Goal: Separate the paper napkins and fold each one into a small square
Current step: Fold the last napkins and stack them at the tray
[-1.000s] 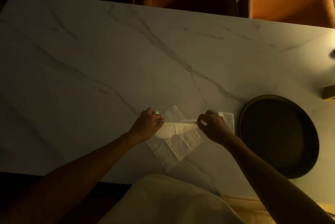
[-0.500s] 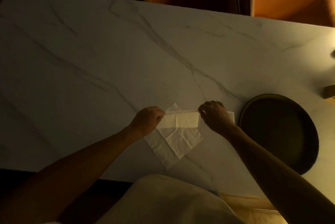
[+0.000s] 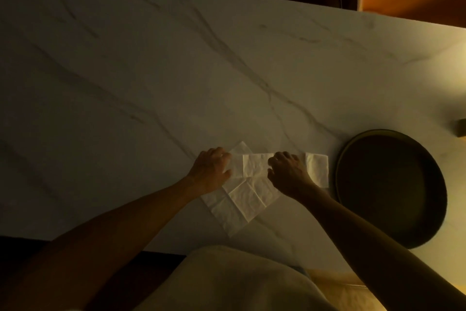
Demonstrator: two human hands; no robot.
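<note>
Napkins, about three, low centre on marble counter (image 3: 151, 83): unfolded napkin stack (image 3: 242, 204), folded strip (image 3: 254, 165) on top, small folded square (image 3: 316, 169) right beside one dark round tray (image 3: 393, 184). Strip raised earlier, now flat. Left hand (image 3: 210, 172) and right hand (image 3: 287, 172) pinch strip ends; exact grip unclear.

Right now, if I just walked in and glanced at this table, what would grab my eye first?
Probably the two hands, the left hand and the right hand, pressing on a pale folded napkin near the marble table's front edge. Under it lie more white napkins, fanned at angles. Just right of them sits a big dark round tray.
</note>
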